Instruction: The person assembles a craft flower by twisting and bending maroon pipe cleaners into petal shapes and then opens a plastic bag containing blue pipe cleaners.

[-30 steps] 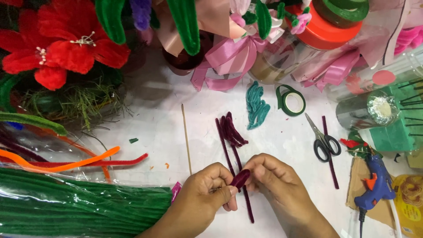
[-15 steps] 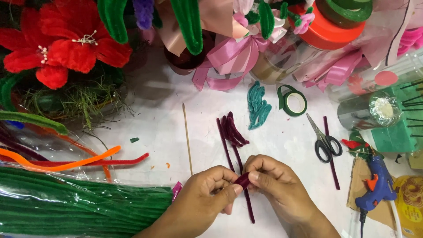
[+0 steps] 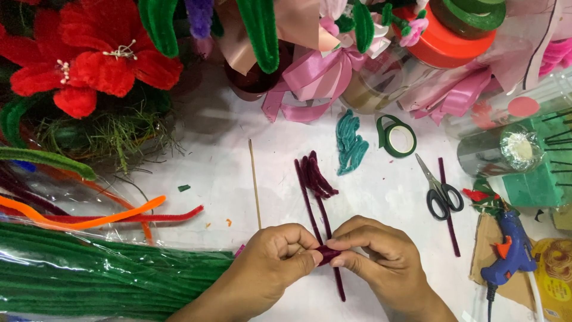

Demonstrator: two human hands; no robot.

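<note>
Head view, looking down on a white surface (image 3: 214, 155) crowded with craft things. Far out to the left of the left hand (image 3: 271, 265) lies a clear bag of green pipe cleaners (image 3: 89, 277), with an orange pipe cleaner (image 3: 83, 220) and a red one just above it. Up beyond them stands a red flower arrangement (image 3: 89, 59). A thin wooden stick (image 3: 255, 182) lies just above the left hand, pointing away from it.

The left hand is curled, thumb and forefinger pressed together on a folded bit of dark maroon pipe cleaner (image 3: 328, 255). The right hand (image 3: 375, 259) meets it from the other side, its fingertips pinching the same piece, so the two hands touch around it. The piece sits low in the middle of the surface, between the hands. Straight maroon lengths run under the hands, and a small bunch of folded maroon pieces (image 3: 316, 176) lies just above them.

Farther up from the right hand are folded teal pieces (image 3: 350, 143) and a roll of green tape (image 3: 398, 137). To its right lie black-handled scissors (image 3: 441, 191), then a blue glue gun (image 3: 506, 250) near the edge.
</note>
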